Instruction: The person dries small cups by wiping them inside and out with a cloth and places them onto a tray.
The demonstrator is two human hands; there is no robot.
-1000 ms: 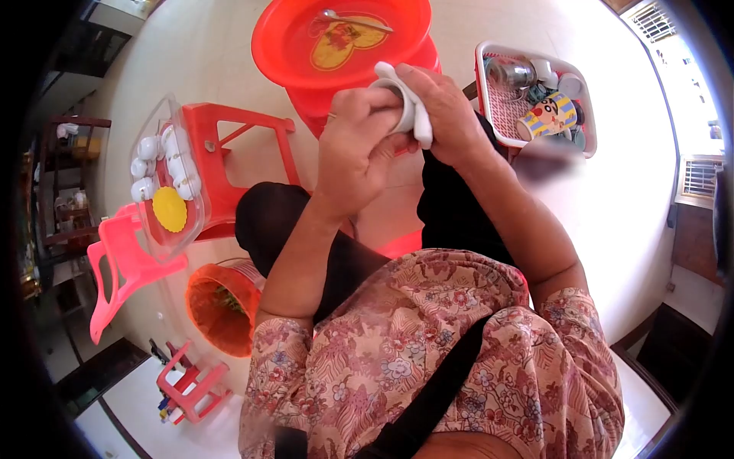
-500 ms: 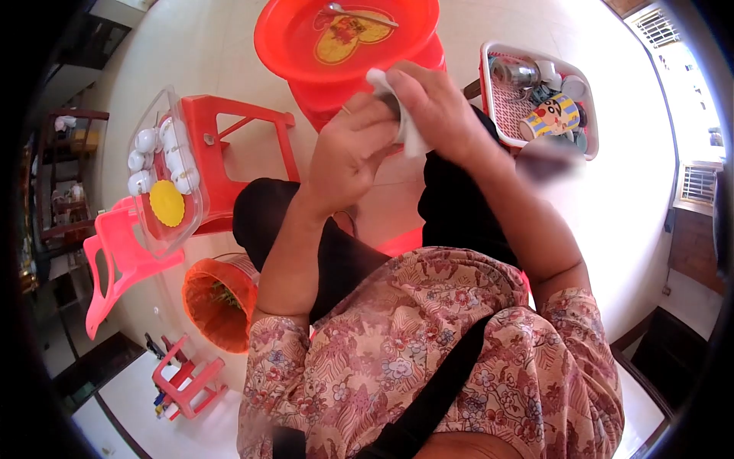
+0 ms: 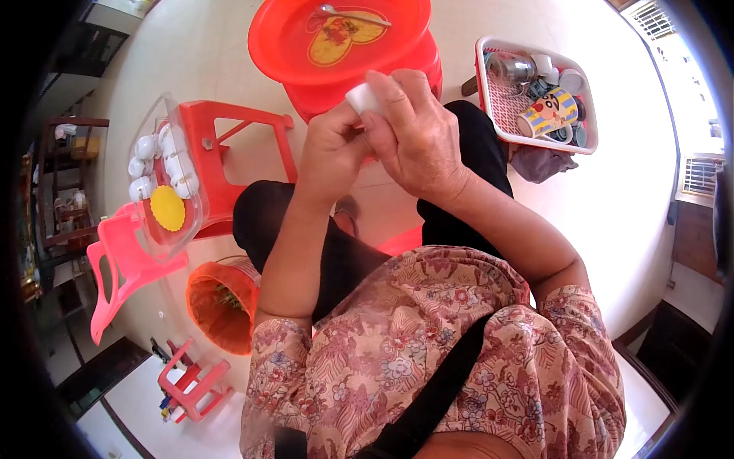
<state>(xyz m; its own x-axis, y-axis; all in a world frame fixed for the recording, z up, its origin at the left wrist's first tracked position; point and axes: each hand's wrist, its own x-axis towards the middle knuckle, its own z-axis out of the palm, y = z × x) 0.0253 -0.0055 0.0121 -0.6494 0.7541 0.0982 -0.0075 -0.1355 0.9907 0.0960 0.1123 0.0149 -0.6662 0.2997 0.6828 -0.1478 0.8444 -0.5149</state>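
Observation:
My hands meet in front of my knees, close to the near side of the red basin. My right hand is closed, its fingers and thumb pressing a white cloth, which looks like folded tissue or thin fabric. Curled beneath and beside it is my left hand, with its fingers mostly covered by the right. What the left hand grips under the cloth is hidden. Beyond my hands, the red basin has a yellow heart-shaped pattern, and a metal spoon lies in it.
A clear tray of white cups sits on a red stool at left. At right, a white-rimmed basket holds a glass jar and cups, with a dark cloth beside it. An orange-lined bin stands by my left leg.
My right hand has turned and moved down and left over the left hand. The cloth, hanging between the hands before, now shows as a small bunched piece at the upper left.

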